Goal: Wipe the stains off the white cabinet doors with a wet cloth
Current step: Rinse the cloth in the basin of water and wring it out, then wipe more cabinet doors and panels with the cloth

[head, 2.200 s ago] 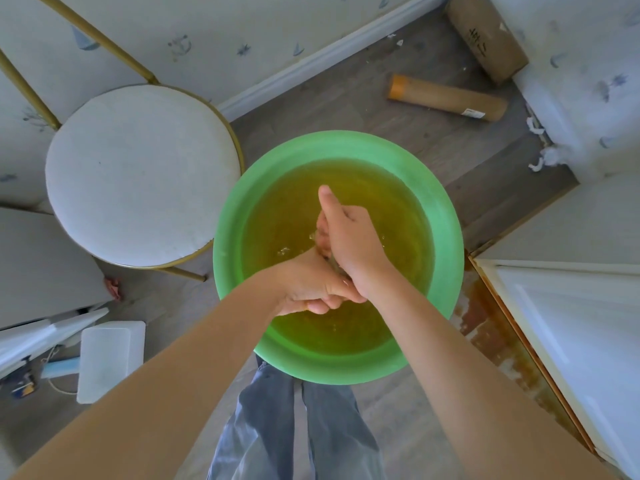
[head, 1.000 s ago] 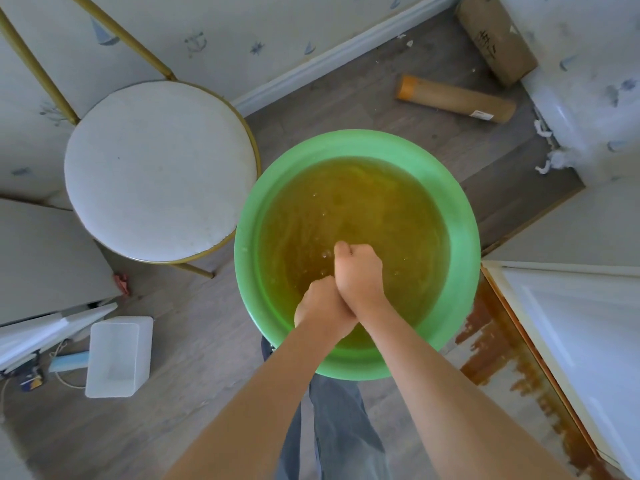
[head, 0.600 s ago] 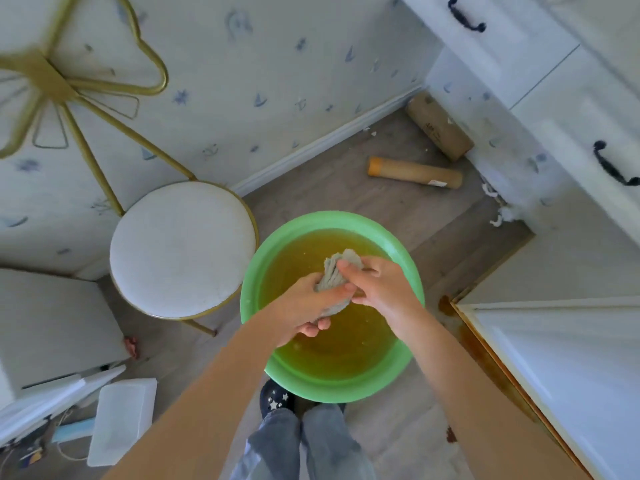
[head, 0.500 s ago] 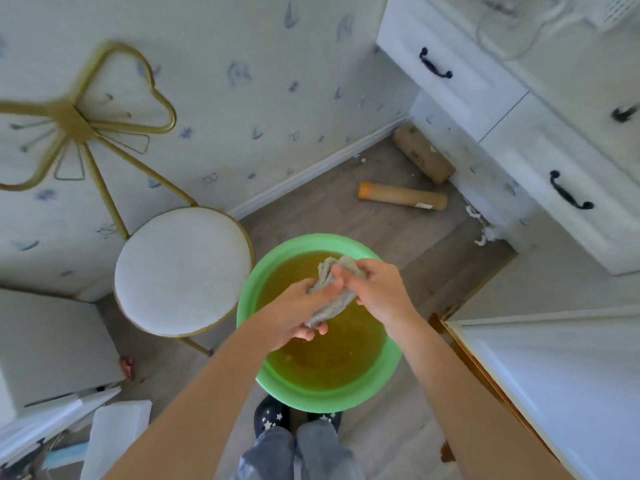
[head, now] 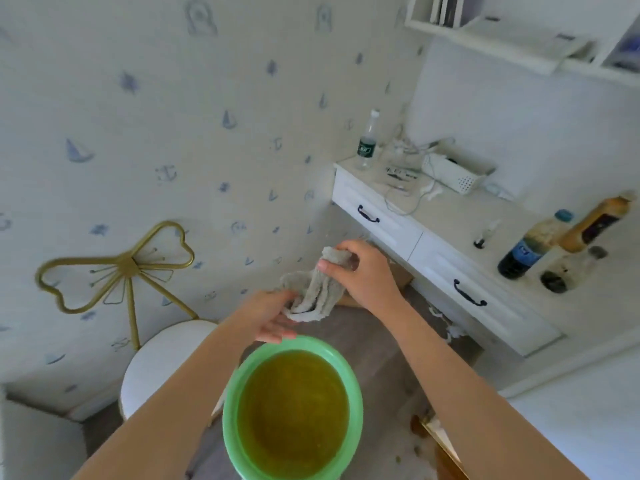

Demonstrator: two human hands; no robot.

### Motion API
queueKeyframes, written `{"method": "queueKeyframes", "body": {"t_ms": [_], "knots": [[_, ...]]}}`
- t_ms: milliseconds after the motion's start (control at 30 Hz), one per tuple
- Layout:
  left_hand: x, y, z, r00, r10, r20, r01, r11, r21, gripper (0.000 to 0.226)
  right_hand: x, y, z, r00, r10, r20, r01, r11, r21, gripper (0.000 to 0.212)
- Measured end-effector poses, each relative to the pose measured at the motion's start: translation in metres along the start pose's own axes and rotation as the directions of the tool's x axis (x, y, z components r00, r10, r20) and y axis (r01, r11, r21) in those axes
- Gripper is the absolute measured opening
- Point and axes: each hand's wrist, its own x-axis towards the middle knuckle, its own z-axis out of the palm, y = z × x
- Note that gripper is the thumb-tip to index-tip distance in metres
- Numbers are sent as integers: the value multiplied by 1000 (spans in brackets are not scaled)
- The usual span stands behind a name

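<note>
Wallpaper (head: pixel 145 109) with small blue boats, anchors and stars across the far wall; grey wood-look floor (head: pixel 377 344) below. Near centre, green basin (head: pixel 231 427) on the floor, filled with murky yellow-brown water (head: pixel 294 410).

Grey cloth (head: pixel 317 292), crumpled and hanging in folds, held up between both hands, above and just beyond the far rim of the basin. Right hand (head: pixel 363 271) at the cloth's upper end, thumb and fingers pinching the bunched top. Left hand (head: pixel 268 315) lower and to the left, fingers curled round the cloth's bottom edge, just over the basin rim. Both forearms bare, reaching in from the near edge.

At left, round white stool seat (head: pixel 162 362) with a gold bow-shaped backrest (head: pixel 124 265), close against the wall. At right, white cabinet (head: pixel 446 251) with two drawers and dark curved handles (head: pixel 367 215). On its top: clear bottle (head: pixel 367 140) with a green label at the far corner, white perforated basket (head: pixel 457 173), loose white cables (head: pixel 408 199), dark bottle with a blue cap (head: pixel 530 244), amber bottle (head: pixel 597 225) tilted at the right edge. White shelf (head: pixel 519 32) high on the right wall. Brown stains (head: pixel 420 427) on the floor near the bottom right, beside a white panel edge.
</note>
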Motion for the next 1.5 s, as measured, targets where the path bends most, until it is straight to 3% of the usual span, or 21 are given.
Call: {"method": "queueKeyframes", "body": {"t_ms": [67, 133, 233, 300, 367, 533, 633, 700, 800, 900, 933, 1000, 1067, 1133, 1200, 1300, 1367, 1500], "knots": [[-9, 16, -5, 986, 118, -118, -101, 985, 142, 27, 12, -22, -20, 997, -71, -2, 71, 997, 8, 34], [-19, 36, -8, 913, 371, -170, -322, 911, 257, 35, 18, -43, -36, 993, -119, 4, 119, 993, -21, 34], [-49, 75, -3, 806, 587, 69, -591, 800, 103, 42, 18, -66, -53, 987, -162, -27, 159, 984, -78, 32], [-70, 97, 4, 732, 640, 233, -669, 740, 69, 32, 13, -80, -67, 980, -186, -67, 178, 978, -110, 24], [-79, 110, 13, 668, 675, 314, -727, 681, 84, 31, 4, -91, -84, 975, -191, -114, 169, 969, -181, 23], [-89, 124, 28, 594, 723, 354, -784, 618, 54, 67, -15, -112, -128, 972, -66, -227, -59, 862, -504, 60], [-102, 131, 35, 529, 732, 430, -805, 593, -18, 43, -33, -126, -146, 962, -36, -270, -140, 785, -603, 55], [-108, 135, 41, 508, 718, 475, -779, 618, -101, 27, -45, -134, -152, 955, -24, -297, -134, 854, -502, 50], [-119, 130, 50, 480, 599, 641, -693, 707, -141, 36, -62, -147, -162, 944, -2, -330, -110, 941, -319, 34], [-127, 117, 70, 420, 464, 780, -592, 792, -152, 36, -84, -157, -177, 914, 171, -369, -289, 912, -292, 34], [-133, 113, 80, 397, 433, 809, -535, 825, -179, 37, -97, -156, -184, 872, 261, -415, -374, 901, -219, 33], [-145, 108, 101, 351, 391, 851, -412, 880, -235, 37, -122, -147, -198, 736, 479, -479, -427, 877, 220, 41], [-159, 105, 120, 308, 376, 874, -298, 910, -286, 34, -154, -129, -206, 616, 651, -444, -185, 667, 722, 47], [-176, 103, 143, 298, 359, 884, -221, 927, -302, 26, -191, -106, -207, 484, 788, -380, 57, 405, 913, 51], [-193, 99, 164, 305, 357, 883, -238, 926, -293, 22, -229, -87, -199, 449, 864, -228, -8, 259, 966, 69], [-221, 88, 197, 309, 297, 904, -267, 939, -217, 26, -279, -77, -199, 546, 822, -164, -72, 241, 968, 84], [-237, 79, 218, 329, 269, 905, -309, 936, -166, 26, -308, -86, -212, 533, 813, -236, -64, 317, 946, 79], [-278, 59, 268, 311, 280, 908, -367, 917, -157, 21, -368, -95, -241, 477, 752, -455, -151, 580, 801, 50]]}}
